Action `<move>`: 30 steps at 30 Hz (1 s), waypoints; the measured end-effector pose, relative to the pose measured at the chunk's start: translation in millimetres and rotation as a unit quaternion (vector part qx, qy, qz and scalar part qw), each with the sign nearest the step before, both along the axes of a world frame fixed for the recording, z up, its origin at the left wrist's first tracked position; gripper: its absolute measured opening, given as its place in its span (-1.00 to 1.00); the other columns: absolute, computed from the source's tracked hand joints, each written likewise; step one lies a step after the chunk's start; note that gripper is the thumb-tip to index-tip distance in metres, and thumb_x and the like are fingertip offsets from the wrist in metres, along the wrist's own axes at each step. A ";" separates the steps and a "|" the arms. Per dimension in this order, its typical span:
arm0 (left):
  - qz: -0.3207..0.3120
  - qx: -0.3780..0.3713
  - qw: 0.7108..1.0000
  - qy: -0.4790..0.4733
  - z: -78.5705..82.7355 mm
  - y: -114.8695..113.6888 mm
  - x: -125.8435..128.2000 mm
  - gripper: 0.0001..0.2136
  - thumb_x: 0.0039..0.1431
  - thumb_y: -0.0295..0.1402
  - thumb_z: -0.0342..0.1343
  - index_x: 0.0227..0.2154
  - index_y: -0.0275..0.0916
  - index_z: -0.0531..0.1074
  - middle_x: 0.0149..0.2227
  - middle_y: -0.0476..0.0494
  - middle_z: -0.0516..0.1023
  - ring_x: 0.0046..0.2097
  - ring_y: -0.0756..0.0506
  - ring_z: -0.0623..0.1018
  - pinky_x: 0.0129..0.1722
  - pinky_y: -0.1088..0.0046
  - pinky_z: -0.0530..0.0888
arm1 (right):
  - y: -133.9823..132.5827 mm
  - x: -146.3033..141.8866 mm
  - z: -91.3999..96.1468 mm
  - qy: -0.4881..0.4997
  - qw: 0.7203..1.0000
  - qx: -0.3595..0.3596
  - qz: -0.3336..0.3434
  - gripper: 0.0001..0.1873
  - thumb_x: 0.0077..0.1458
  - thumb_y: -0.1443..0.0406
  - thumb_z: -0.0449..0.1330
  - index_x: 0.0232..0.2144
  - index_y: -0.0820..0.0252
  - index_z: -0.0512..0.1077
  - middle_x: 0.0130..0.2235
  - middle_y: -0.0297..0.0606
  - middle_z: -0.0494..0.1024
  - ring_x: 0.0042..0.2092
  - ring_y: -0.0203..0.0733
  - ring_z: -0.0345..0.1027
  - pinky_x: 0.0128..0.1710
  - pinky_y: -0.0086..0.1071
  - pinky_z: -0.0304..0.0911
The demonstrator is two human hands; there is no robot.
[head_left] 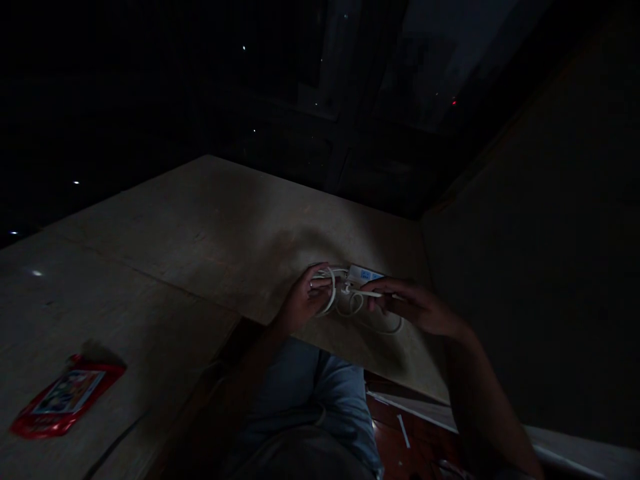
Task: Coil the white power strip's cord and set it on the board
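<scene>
Fingers of the left hand (304,299) curled around loops of thin, flexible white cable (332,297), with a small bright ring (311,285) on one finger; fingertips partly lost behind the coil. Fingers of the right hand (417,307) closed in a pinch on a straight run of white cable, with the underside of the grip sunk in shadow. Between the hands, a slack tangle of loops above a flat, pale beige tabletop (165,207); contact with the surface impossible to tell. Just beyond, a long white plastic power strip with blue socket panels (367,274), partly covered at its right end by the right hand. Far to the left, a glossy red packet with a multicoloured label (67,393), its print illegible. Below, faded blue denim trousers (295,380), cut off by the lower edge. At lower right, a dim reddish floor (390,440) with a narrow white strip (403,431); background nearly black.
</scene>
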State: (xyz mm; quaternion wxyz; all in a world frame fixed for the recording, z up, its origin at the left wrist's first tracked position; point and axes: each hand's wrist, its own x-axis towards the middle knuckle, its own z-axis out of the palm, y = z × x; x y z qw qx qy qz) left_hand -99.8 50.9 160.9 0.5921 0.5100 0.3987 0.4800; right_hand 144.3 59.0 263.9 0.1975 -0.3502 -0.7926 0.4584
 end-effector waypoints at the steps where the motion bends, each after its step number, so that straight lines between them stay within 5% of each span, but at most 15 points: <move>1: 0.013 -0.006 1.000 0.006 -5.6 1.0 3.7 -0.30 0.05 -0.22 0.27 0.24 -0.24 0.20 0.00 -0.34 0.53 0.00 -0.21 0.56 -0.01 0.30 0.49 | 1.5 -0.3 2.1 0.017 1.000 -0.007 -0.002 -0.62 0.26 0.17 0.09 0.02 0.24 0.48 -0.28 -0.19 0.58 -0.32 -0.24 0.46 -0.35 -0.43 0.37; 5: 0.018 0.021 0.998 0.062 -19.1 6.5 15.7 -0.31 0.04 -0.31 0.25 0.25 -0.23 0.19 0.05 -0.31 0.49 -0.01 -0.15 0.56 -0.03 0.34 0.49 | 3.2 -4.4 10.7 0.026 0.999 0.032 0.007 -0.67 0.28 0.25 0.11 0.00 0.29 0.50 -0.29 -0.17 0.58 -0.30 -0.27 0.46 -0.32 -0.48 0.31; 7: 0.007 0.065 0.984 0.163 -15.8 8.5 18.2 -0.44 0.09 -0.34 0.20 0.19 -0.20 0.30 0.03 -0.26 0.52 0.00 -0.15 0.55 -0.01 0.35 0.47 | 3.3 -9.7 12.3 -0.022 0.996 0.079 0.032 -0.69 0.29 0.31 0.08 -0.01 0.25 0.51 -0.26 -0.19 0.60 -0.23 -0.26 0.48 -0.21 -0.46 0.30; 9: 0.006 0.106 0.933 0.344 -6.4 10.0 17.5 -0.62 0.15 -0.33 0.16 0.05 -0.17 0.46 -0.07 -0.23 0.57 -0.04 -0.18 0.56 -0.02 0.29 0.45 | 2.6 -15.5 11.2 -0.082 0.988 0.107 0.074 -0.67 0.28 0.38 0.05 -0.01 0.23 0.53 -0.25 -0.21 0.61 -0.23 -0.27 0.49 -0.19 -0.45 0.28; 11: 0.010 0.136 0.845 0.518 5.3 12.3 14.5 -0.77 0.20 -0.32 0.11 -0.11 -0.17 0.56 -0.17 -0.25 0.59 -0.09 -0.22 0.57 -0.05 0.24 0.44 | 0.9 -20.8 8.1 -0.138 0.977 0.119 0.108 -0.66 0.24 0.43 0.05 -0.04 0.21 0.55 -0.24 -0.22 0.62 -0.23 -0.26 0.49 -0.19 -0.44 0.28; 13: -0.005 0.192 0.780 0.596 14.7 17.0 10.3 -0.81 0.22 -0.35 0.08 -0.24 -0.21 0.60 -0.16 -0.29 0.58 -0.05 -0.24 0.54 -0.03 0.23 0.41 | -1.6 -25.4 4.1 -0.190 0.966 0.124 0.128 -0.64 0.20 0.46 0.07 -0.05 0.20 0.57 -0.20 -0.21 0.62 -0.21 -0.24 0.49 -0.19 -0.43 0.27; 15: -0.027 0.252 0.763 0.595 18.0 25.9 5.6 -0.82 0.19 -0.41 0.08 -0.31 -0.27 0.60 -0.12 -0.31 0.55 0.01 -0.23 0.51 -0.01 0.27 0.39 | -4.3 -29.3 0.5 -0.223 0.957 0.127 0.135 -0.62 0.18 0.48 0.09 -0.05 0.17 0.57 -0.18 -0.21 0.62 -0.18 -0.23 0.49 -0.18 -0.42 0.27; 17: -0.047 0.249 0.792 0.555 14.8 39.1 0.2 -0.84 0.12 -0.47 0.11 -0.32 -0.30 0.60 -0.12 -0.29 0.55 -0.04 -0.19 0.52 -0.06 0.33 0.40 | -6.7 -32.4 -2.3 -0.239 0.954 0.129 0.130 -0.60 0.17 0.49 0.09 -0.03 0.14 0.56 -0.17 -0.21 0.62 -0.17 -0.23 0.50 -0.18 -0.42 0.27; 21: -0.100 0.066 0.922 0.368 2.9 66.3 -11.6 -0.87 0.04 -0.40 0.16 -0.41 -0.36 0.56 -0.48 -0.10 0.51 -0.40 -0.06 0.50 -0.38 0.48 0.35 | -11.7 -36.5 -9.0 -0.232 0.955 0.131 0.130 -0.54 0.14 0.50 0.09 0.01 0.06 0.55 -0.13 -0.25 0.62 -0.15 -0.24 0.50 -0.15 -0.43 0.29; 23: -0.100 -0.014 0.961 0.259 3.1 71.2 -14.8 -0.78 0.04 -0.26 0.19 -0.46 -0.37 0.53 -0.57 -0.05 0.45 -0.51 -0.02 0.44 -0.48 0.50 0.29 | -14.1 -39.9 -16.5 -0.234 0.953 0.141 0.130 -0.51 0.13 0.50 0.10 0.02 0.02 0.54 -0.10 -0.27 0.61 -0.12 -0.23 0.50 -0.10 -0.41 0.30; 30: -0.129 -0.010 0.983 0.134 4.4 42.6 -1.6 -0.66 0.00 -0.11 0.25 -0.37 -0.36 0.54 -0.54 -0.09 0.51 -0.51 -0.02 0.47 -0.48 0.53 0.30 | -8.8 -66.9 -69.1 -0.369 0.910 0.173 -0.075 -0.60 0.25 0.40 0.01 0.03 0.13 0.52 -0.02 -0.14 0.57 -0.04 -0.05 0.49 -0.06 -0.30 0.34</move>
